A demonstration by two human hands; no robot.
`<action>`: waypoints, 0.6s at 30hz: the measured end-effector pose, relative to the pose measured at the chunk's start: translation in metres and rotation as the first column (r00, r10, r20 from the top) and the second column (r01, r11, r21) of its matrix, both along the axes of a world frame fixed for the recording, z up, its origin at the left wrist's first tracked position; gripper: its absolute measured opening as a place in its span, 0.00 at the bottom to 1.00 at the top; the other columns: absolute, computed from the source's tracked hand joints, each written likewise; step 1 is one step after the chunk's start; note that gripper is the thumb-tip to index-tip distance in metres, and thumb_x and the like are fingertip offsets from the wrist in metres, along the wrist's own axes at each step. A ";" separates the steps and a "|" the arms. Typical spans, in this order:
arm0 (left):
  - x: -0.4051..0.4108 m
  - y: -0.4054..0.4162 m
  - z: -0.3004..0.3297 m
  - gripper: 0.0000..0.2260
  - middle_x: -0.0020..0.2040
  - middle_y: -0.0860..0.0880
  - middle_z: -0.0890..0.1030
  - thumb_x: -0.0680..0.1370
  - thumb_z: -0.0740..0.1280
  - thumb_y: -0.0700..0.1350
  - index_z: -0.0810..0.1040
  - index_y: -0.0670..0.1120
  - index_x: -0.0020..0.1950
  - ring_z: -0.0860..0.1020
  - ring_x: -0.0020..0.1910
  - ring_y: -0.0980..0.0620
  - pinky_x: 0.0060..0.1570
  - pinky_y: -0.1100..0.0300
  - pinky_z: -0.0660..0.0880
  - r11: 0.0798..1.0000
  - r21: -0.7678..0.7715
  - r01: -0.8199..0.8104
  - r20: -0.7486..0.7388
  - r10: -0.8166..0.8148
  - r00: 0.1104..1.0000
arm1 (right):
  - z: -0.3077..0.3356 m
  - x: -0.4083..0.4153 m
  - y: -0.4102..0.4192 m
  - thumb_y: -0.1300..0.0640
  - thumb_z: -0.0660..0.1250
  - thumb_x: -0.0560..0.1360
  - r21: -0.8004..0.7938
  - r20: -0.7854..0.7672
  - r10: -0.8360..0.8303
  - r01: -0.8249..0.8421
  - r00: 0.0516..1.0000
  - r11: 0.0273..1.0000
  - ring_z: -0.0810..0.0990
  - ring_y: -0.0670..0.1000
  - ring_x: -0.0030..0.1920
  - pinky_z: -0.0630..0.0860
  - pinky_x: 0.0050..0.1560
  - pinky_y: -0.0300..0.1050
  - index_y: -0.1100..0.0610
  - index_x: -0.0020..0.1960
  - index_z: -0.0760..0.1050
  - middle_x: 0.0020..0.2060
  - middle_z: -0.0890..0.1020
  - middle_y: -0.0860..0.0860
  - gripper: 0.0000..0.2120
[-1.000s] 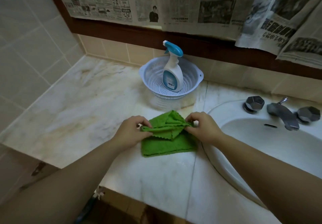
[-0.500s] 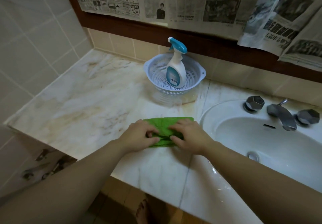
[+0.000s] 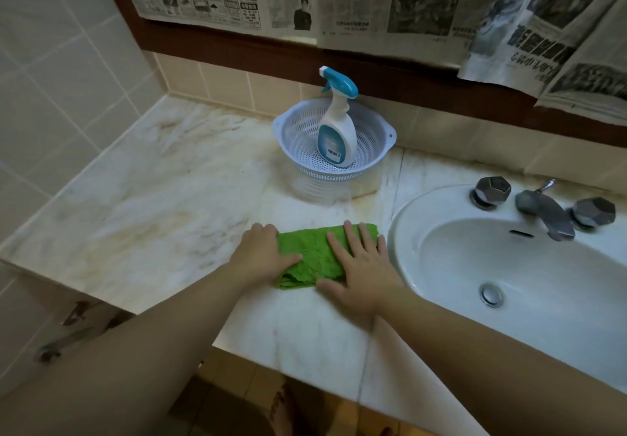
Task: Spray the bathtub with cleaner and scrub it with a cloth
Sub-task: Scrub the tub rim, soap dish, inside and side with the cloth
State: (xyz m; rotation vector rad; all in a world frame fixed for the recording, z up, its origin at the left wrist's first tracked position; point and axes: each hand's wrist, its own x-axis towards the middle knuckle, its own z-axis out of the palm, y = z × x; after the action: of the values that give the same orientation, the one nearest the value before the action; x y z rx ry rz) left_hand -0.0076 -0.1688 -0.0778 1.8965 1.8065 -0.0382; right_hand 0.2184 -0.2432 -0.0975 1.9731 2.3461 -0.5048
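The folded green cloth [image 3: 310, 257] lies on the marble worktop [image 3: 152, 218], just beside the basin [image 3: 400, 232]. Your left hand [image 3: 263, 254] presses its left end and your right hand [image 3: 359, 267] lies flat on its right half, fingers straight. Press evenly so the fold keeps square. Behind, a perforated white colander [image 3: 295, 137] holds the upright spray bottle [image 3: 337, 126].
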 end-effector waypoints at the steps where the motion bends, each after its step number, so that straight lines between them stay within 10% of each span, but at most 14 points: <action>1: 0.001 0.001 0.000 0.30 0.59 0.45 0.71 0.71 0.74 0.66 0.73 0.47 0.62 0.72 0.62 0.44 0.61 0.47 0.74 1.000 -0.021 -0.004 -0.008 0.004 1.000 | -0.004 -0.002 -0.001 0.21 0.49 0.73 -0.013 0.000 -0.005 0.005 1.000 1.000 0.31 0.59 0.81 0.38 0.79 0.68 0.42 0.83 0.36 0.82 0.34 0.52 0.48; 6: -0.005 -0.001 0.003 0.21 0.49 0.46 0.79 0.72 0.76 0.56 0.68 0.49 0.52 0.78 0.46 0.48 0.46 0.51 0.75 0.984 -0.142 -0.110 0.238 0.142 0.961 | -0.006 -0.013 0.000 0.19 0.48 0.71 0.003 0.026 -0.016 0.016 1.000 1.000 0.33 0.59 0.81 0.42 0.79 0.68 0.42 0.83 0.38 0.82 0.35 0.52 0.50; 11: -0.023 0.007 0.026 0.21 0.51 0.36 0.84 0.71 0.77 0.45 0.70 0.46 0.57 0.83 0.40 0.43 0.45 0.45 0.83 0.870 -0.396 -0.293 0.535 0.478 0.696 | -0.006 -0.038 -0.001 0.18 0.48 0.70 0.018 0.017 -0.007 0.007 1.000 1.000 0.38 0.60 0.82 0.45 0.79 0.68 0.44 0.83 0.37 0.83 0.37 0.53 0.52; 18: 0.020 0.005 0.051 0.22 0.48 0.39 0.85 0.70 0.80 0.49 0.69 0.48 0.52 0.84 0.37 0.48 0.32 0.56 0.79 0.917 -0.319 -0.239 0.612 0.392 0.687 | 0.001 -0.018 0.005 0.20 0.61 0.68 -0.034 -0.081 0.058 -0.061 0.995 0.998 0.39 0.58 0.83 0.46 0.81 0.61 0.49 0.84 0.36 0.83 0.37 0.53 0.59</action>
State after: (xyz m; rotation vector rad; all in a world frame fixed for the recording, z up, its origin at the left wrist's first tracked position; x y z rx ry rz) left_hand 0.0124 -0.1635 -0.0265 1.1835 1.5032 0.4953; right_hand 0.2008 -0.2380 -0.0967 1.8959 2.4155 -0.6287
